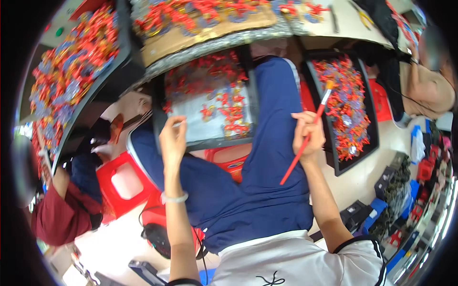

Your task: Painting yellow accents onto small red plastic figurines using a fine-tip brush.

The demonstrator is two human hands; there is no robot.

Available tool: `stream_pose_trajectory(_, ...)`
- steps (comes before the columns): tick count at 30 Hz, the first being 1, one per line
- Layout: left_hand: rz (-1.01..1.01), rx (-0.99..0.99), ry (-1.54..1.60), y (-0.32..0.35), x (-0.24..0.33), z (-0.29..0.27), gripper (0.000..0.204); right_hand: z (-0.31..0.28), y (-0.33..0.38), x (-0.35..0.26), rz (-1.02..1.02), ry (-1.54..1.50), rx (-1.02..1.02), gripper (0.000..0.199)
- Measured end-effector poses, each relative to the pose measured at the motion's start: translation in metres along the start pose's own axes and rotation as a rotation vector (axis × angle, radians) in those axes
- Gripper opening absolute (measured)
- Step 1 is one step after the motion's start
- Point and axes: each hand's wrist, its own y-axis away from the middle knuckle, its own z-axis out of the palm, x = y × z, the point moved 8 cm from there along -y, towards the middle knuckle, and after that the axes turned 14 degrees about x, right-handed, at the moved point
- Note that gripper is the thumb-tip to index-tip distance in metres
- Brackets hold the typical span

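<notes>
My right hand [309, 134] is closed around a red-handled paintbrush [298, 161]. Its pale metal collar and yellowish bristles point up and away, over the right-hand tray's edge. My left hand [172, 139] hovers at the near left edge of a black-rimmed tray [217, 143], fingers curled toward the thumb; whatever is between them, if anything, is too small to make out. Small red, gold and clear pieces [234, 112] lie in that tray, piled at its far side and down its right side, with the whitish bottom showing at the left.
To my right stands another black tray [337, 168] full of similar pieces. A cardboard sheet [210, 35] with more pieces lies on the table ahead, and a heaped dark bin [88, 107] stands at the left. Red stools [112, 202] are below. People sit at both sides.
</notes>
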Motion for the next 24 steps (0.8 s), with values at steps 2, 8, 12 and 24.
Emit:
stream_pose_trajectory(2,0.109,0.031,-0.03,-0.011,0.016,0.011,0.018,-0.002,-0.003,0.006,0.043,-0.05,0.024,0.028)
stream_pose_trajectory(8,0.117,-0.046,-0.247,-0.024,-0.016,0.051,0.034,0.009,-0.002,0.003,-0.038,-0.037,-0.093,0.03)
stream_pose_trajectory(12,0.042,-0.144,-0.146,-0.031,-0.012,0.074,0.042,0.019,-0.002,-0.009,-0.081,-0.047,-0.138,0.03)
stream_pose_trajectory(24,0.255,-0.145,-0.217,-0.018,0.033,0.075,0.041,0.025,-0.006,-0.022,-0.106,-0.051,-0.176,0.029)
